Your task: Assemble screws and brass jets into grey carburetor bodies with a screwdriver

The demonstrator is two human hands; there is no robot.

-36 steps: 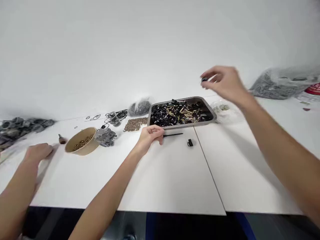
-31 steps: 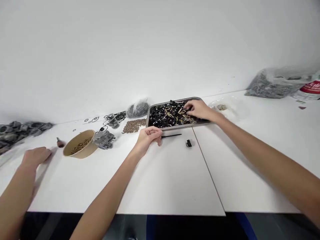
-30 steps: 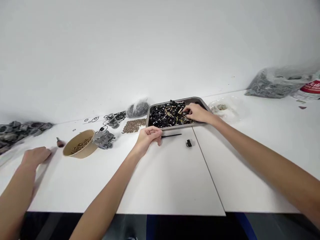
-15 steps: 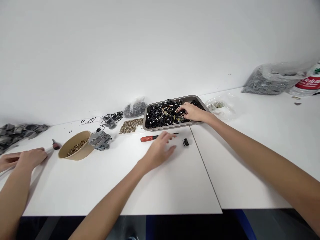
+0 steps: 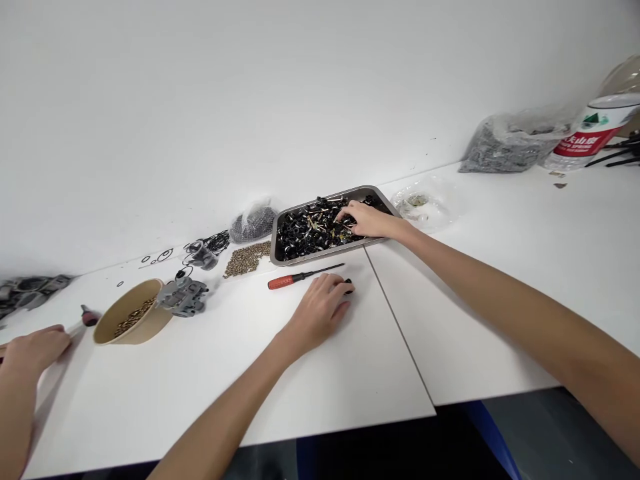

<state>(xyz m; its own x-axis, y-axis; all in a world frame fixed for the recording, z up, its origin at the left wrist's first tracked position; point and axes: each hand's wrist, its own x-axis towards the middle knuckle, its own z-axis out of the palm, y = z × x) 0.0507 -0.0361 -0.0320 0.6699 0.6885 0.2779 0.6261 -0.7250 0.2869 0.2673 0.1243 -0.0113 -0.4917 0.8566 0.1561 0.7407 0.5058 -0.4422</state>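
Observation:
My left hand [image 5: 320, 308] rests low over the white table, its fingers curled around a small black part [image 5: 349, 285] at the fingertips. The fingers partly hide that part. Just behind this hand lies a screwdriver [image 5: 283, 282] with a red handle, its dark shaft pointing right. My right hand [image 5: 367, 220] reaches into a metal tray [image 5: 275, 250], thumb and fingers apart among a heap of black parts [image 5: 300, 237] mixed with brass-coloured pins. No piece can be seen lifted in it.
Left of the tray lie small brass pieces [image 5: 247, 259], a bag of dark bits [image 5: 253, 221] and black rings [image 5: 217, 242]. A grey metal carburetor [image 5: 184, 295] stands beside a tan bowl [image 5: 160, 323]. A co-worker's hand [image 5: 37, 350] is at far left. A bottle [image 5: 590, 137] stands right.
My left hand has moved to the small black part and closed its fingers around it. My right hand stays in the tray, slightly shifted. The view has turned a little right.

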